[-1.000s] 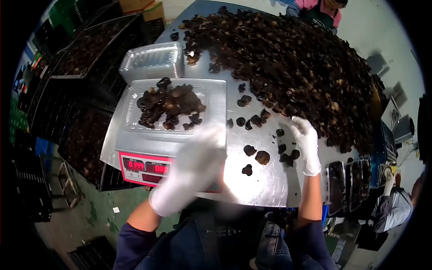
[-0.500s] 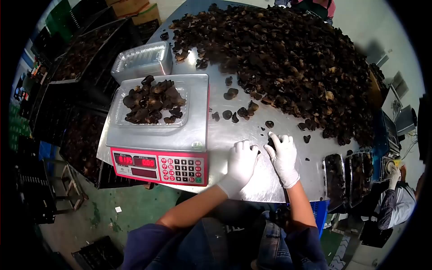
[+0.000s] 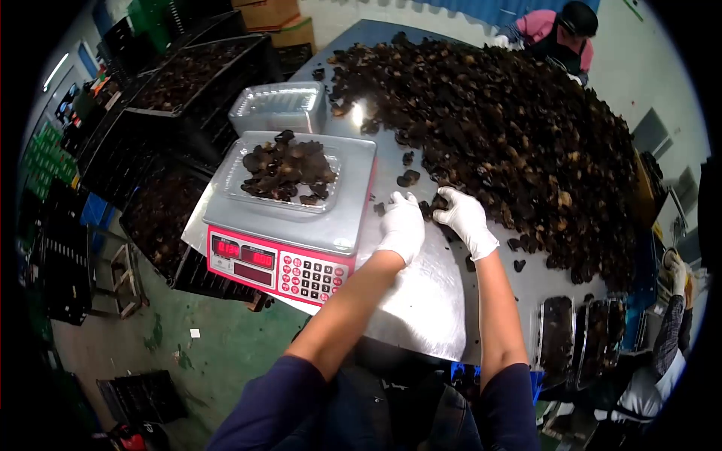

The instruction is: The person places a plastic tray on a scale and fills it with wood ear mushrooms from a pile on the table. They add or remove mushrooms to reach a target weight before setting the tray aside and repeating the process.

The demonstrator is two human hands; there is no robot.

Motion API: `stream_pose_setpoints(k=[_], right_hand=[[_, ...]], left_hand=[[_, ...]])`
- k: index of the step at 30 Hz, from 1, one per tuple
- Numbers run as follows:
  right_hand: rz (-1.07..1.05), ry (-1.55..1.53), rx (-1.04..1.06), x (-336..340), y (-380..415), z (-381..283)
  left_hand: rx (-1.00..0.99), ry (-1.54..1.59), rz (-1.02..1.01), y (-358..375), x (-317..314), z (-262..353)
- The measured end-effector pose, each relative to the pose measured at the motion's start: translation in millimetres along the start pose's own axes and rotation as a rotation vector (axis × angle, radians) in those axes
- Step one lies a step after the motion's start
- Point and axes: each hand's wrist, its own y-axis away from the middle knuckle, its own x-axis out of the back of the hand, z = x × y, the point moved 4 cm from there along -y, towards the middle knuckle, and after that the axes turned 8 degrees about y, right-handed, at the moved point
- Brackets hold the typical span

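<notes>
Both hands wear white gloves and rest on a shiny metal table (image 3: 421, 301). My left hand (image 3: 401, 226) and my right hand (image 3: 465, 219) are cupped side by side around a few loose dark mushrooms (image 3: 429, 207) at the near edge of a large mushroom heap (image 3: 511, 128). Whether the fingers grip any pieces is hidden. To the left stands a scale (image 3: 293, 233) with a red keypad front. On it sits a clear plastic tray (image 3: 323, 197) filled with dark mushrooms.
A stack of clear trays (image 3: 278, 107) stands behind the scale. Black crates (image 3: 180, 90) of mushrooms line the left side. Filled trays (image 3: 583, 331) lie at the table's right near edge. One person (image 3: 560, 30) works at the far end, another person (image 3: 665, 353) at the right.
Both hands have slid away from me across the table, pushing loose mushrooms up toward the heap's edge. A second ago my left hand was sweeping in from the scale's front.
</notes>
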Motion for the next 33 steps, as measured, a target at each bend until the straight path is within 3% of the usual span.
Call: stream_pose_setpoints(k=[2, 3, 4, 6, 8, 12, 18, 23, 26, 30, 33], right_hand=[[-0.191, 0.066, 0.045, -6, -3, -2], [-0.133, 0.088, 0.131, -10, -5, -3], [-0.067, 0.024, 0.176, -20, -6, -2], [-0.001, 0.008, 0.143, -28, -4, -1], [0.081, -0.118, 0.117, -31, 1, 10], [0.153, -0.228, 0.113, 13, 2, -31], [0.223, -0.372, 0.413, 78, -22, -194], [0.148, -0.168, 0.604, 34, -71, -298], [0.028, 0.057, 0.569, -1, -90, -332], [0.056, 0.085, 0.625, -10, -84, -330], [0.025, -0.199, 0.583, 16, -77, -318]], left_hand=[[-0.029, 0.109, 0.000, -12, -14, 0], [-0.055, 0.066, 0.037, -14, -20, 4], [-0.038, 0.281, 0.068, -15, -21, 4], [0.005, 0.291, 0.044, -14, -15, 11], [-0.082, 0.381, 0.048, -12, -10, 11], [-0.173, 0.376, 0.172, 21, 71, 5], [-0.358, 0.508, 0.467, 47, 209, -94], [-0.287, 0.470, 0.448, 30, 253, -205], [-0.318, 0.611, 0.382, 2, 237, -264], [-0.308, 0.516, 0.302, 3, 220, -284], [-0.311, 0.620, 0.289, 11, 223, -281]])
